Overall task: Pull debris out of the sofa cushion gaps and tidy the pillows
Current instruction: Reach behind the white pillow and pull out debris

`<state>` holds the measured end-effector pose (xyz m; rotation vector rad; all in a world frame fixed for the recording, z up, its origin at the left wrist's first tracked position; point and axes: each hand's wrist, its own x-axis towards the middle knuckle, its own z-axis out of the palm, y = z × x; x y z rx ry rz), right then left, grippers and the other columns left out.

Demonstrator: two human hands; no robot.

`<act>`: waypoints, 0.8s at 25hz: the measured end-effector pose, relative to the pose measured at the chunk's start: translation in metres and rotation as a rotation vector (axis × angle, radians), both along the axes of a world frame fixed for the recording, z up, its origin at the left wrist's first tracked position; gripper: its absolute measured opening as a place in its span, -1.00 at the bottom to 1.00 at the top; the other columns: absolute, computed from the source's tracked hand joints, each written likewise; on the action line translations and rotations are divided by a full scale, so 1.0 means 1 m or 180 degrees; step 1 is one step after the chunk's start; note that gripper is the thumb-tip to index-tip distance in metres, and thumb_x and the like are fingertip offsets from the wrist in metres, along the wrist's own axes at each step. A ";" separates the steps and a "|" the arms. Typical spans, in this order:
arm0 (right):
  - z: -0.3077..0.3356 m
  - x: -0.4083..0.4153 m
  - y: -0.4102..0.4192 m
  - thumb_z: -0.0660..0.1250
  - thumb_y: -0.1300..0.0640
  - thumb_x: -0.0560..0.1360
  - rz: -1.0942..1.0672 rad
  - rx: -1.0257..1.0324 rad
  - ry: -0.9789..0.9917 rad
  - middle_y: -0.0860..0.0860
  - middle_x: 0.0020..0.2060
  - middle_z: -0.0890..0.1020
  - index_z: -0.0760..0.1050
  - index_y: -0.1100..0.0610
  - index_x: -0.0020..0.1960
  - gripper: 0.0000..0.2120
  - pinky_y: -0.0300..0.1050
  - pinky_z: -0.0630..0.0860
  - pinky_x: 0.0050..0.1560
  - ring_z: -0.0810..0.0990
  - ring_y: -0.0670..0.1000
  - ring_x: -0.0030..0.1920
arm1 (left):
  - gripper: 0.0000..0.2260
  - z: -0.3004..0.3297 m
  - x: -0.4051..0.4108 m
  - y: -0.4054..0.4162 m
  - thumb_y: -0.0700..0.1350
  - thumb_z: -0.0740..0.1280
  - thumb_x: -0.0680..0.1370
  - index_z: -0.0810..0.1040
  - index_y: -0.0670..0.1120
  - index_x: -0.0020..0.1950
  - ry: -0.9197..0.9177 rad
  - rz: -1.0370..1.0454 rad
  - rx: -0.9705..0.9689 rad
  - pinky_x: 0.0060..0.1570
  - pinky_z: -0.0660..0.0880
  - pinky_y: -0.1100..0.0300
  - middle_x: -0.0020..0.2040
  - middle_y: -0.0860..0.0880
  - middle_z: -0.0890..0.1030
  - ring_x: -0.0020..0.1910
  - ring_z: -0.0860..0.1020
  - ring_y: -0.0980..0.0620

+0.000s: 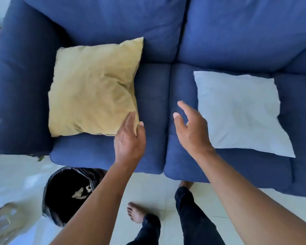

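- No text, label, brand, number or sign can be read anywhere in the head view.
- Pale shapes inside the black-lined bin (67,191) are too blurred to tell.

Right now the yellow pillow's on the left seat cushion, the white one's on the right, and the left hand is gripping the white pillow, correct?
Not quite. In the head view the left hand is open at the yellow pillow, not gripping the white pillow. The pillow positions are right.

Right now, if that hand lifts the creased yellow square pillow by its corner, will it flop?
Probably: the creased yellow square pillow is deeply wrinkled and dented, so its filling looks soft. It likely sags yet feels light. The left hand touches its corner.
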<state>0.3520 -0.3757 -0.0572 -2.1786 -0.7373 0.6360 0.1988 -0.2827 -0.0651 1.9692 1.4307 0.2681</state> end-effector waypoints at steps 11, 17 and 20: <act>0.026 0.229 -0.067 0.23 0.06 0.67 -0.0436 -0.0301 -0.0441 0.03 0.52 0.41 0.27 0.15 0.58 -0.49 -0.24 0.17 0.46 0.31 0.03 0.53 | -0.56 0.016 0.252 -0.013 -0.09 0.23 0.68 0.34 -0.12 0.56 -0.0331 -0.0761 0.0141 0.45 0.21 0.22 0.55 -0.01 0.38 0.54 0.31 0.04; -0.007 0.284 -0.037 0.22 0.06 0.67 -0.0192 -0.0729 -0.0461 0.07 0.54 0.37 0.24 0.19 0.58 -0.47 -0.16 0.20 0.47 0.28 0.09 0.54 | -0.57 -0.017 0.313 0.012 -0.11 0.23 0.66 0.35 -0.14 0.54 -0.0151 -0.1090 0.0079 0.46 0.27 0.12 0.54 -0.03 0.38 0.54 0.30 0.00; -0.045 0.320 -0.020 0.21 0.03 0.67 -0.0149 -0.1026 -0.0408 0.12 0.56 0.34 0.23 0.21 0.58 -0.45 -0.04 0.19 0.55 0.23 0.10 0.58 | -0.53 -0.058 0.342 0.028 -0.05 0.25 0.65 0.33 -0.17 0.54 0.0228 -0.1240 0.0103 0.46 0.30 -0.01 0.53 -0.10 0.39 0.53 0.30 -0.09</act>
